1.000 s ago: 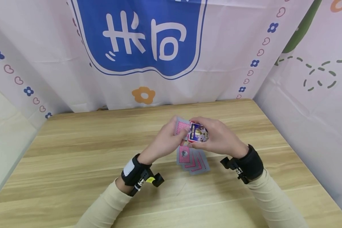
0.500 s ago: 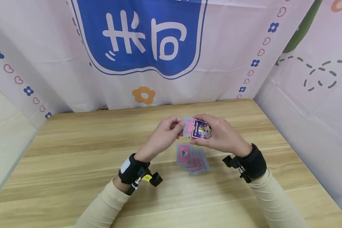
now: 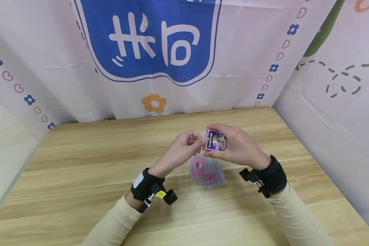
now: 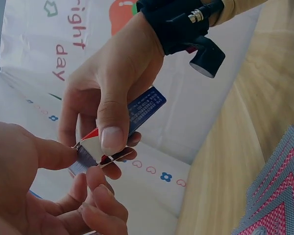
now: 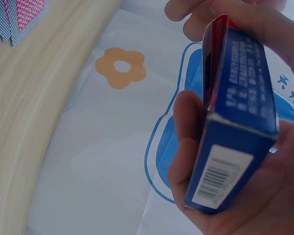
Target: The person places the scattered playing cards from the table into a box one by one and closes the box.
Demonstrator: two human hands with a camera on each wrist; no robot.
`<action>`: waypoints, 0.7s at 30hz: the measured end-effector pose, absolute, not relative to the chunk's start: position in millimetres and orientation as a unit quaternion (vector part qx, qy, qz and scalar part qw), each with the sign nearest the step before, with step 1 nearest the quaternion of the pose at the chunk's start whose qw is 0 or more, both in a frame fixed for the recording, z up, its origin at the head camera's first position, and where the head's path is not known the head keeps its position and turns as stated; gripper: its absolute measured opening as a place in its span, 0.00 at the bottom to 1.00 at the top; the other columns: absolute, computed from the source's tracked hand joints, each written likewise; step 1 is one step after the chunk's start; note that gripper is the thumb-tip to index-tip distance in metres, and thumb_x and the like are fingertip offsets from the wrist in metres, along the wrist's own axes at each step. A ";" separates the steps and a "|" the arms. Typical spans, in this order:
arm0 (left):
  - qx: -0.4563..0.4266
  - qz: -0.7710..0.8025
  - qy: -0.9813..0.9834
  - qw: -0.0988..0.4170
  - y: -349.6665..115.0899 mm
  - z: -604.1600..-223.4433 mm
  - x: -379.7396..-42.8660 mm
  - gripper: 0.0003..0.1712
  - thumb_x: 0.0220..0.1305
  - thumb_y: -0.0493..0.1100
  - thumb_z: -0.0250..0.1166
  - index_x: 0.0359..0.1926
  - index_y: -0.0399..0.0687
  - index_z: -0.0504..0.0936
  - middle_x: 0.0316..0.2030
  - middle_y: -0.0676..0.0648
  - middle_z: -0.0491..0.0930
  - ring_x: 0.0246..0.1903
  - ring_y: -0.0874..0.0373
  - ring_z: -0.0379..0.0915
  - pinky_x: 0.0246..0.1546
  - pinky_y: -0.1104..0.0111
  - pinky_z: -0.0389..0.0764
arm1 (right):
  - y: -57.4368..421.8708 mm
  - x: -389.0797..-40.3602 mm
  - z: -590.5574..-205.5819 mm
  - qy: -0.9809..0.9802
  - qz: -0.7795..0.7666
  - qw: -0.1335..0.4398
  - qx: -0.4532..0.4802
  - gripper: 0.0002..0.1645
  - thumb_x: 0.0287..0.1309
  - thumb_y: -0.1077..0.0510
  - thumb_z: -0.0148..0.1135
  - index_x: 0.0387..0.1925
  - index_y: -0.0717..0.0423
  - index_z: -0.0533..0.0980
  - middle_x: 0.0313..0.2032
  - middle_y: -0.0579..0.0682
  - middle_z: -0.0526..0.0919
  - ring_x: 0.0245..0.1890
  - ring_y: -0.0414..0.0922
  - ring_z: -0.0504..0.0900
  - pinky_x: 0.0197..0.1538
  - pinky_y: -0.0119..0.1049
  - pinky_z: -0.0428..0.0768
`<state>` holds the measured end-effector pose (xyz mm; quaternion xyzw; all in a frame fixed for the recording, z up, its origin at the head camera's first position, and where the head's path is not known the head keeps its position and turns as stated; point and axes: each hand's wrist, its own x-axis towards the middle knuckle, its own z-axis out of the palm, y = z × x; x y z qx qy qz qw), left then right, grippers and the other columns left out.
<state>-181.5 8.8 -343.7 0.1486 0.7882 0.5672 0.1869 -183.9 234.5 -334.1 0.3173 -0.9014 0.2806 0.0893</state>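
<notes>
My right hand (image 3: 238, 145) grips a small blue and red playing-card box (image 3: 216, 140) from the right, thumb and fingers on opposite sides. Its open end faces left. The right wrist view shows the box's blue side with a barcode label (image 5: 220, 176). At the open end my left hand (image 3: 186, 147) pinches with thumb and forefinger. In the left wrist view the edges of a stack of playing cards (image 4: 85, 162) show between those fingertips, inside the mouth of the box. Below the hands, several playing cards (image 3: 199, 166) lie fanned on the table, pink patterned backs up.
The wood-grain table (image 3: 95, 177) reaches to a printed white cloth (image 3: 117, 99) at the back, with a blue emblem. Another cloth wall (image 3: 332, 126) stands along the right edge. Both wrists wear black camera straps (image 3: 270, 176).
The cards that stuck out of the box have slid almost wholly into it. My left hand has come back against the box's open end. The fanned cards lie as before.
</notes>
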 end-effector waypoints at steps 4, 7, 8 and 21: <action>0.146 0.566 0.788 0.194 7.8 -345.2 -183.3 0.17 0.81 0.56 0.56 0.51 0.48 0.76 0.38 0.49 0.78 0.43 0.52 0.75 0.45 0.63 0.74 | 234.4 -184.8 -334.9 -0.902 0.282 0.084 0.317 0.45 0.49 0.47 0.85 0.65 0.59 0.76 0.48 0.53 0.88 0.38 0.42 0.83 0.39 0.32 0.84; 0.138 0.565 0.793 0.184 7.9 -347.7 -185.2 0.18 0.83 0.57 0.51 0.51 0.48 0.76 0.38 0.49 0.77 0.39 0.53 0.72 0.40 0.65 0.72 | 235.3 -186.3 -335.2 -0.901 0.288 0.084 0.314 0.46 0.48 0.48 0.85 0.65 0.60 0.75 0.47 0.53 0.88 0.38 0.42 0.84 0.39 0.32 0.84; 0.139 0.554 0.802 0.173 8.4 -349.7 -186.1 0.19 0.84 0.56 0.49 0.52 0.48 0.76 0.37 0.48 0.77 0.37 0.53 0.71 0.37 0.66 0.71 | 236.0 -186.7 -335.4 -0.900 0.291 0.084 0.313 0.46 0.48 0.48 0.85 0.65 0.60 0.75 0.47 0.53 0.88 0.37 0.42 0.84 0.39 0.32 0.84; 0.251 0.173 0.937 0.171 11.8 -394.5 -190.0 0.50 0.57 0.54 0.81 0.75 0.44 0.68 0.70 0.40 0.74 0.68 0.41 0.64 0.67 0.51 0.76 | 237.3 -188.0 -337.1 -0.904 0.291 0.069 0.306 0.46 0.50 0.45 0.84 0.67 0.58 0.75 0.52 0.53 0.88 0.42 0.43 0.86 0.44 0.38 0.86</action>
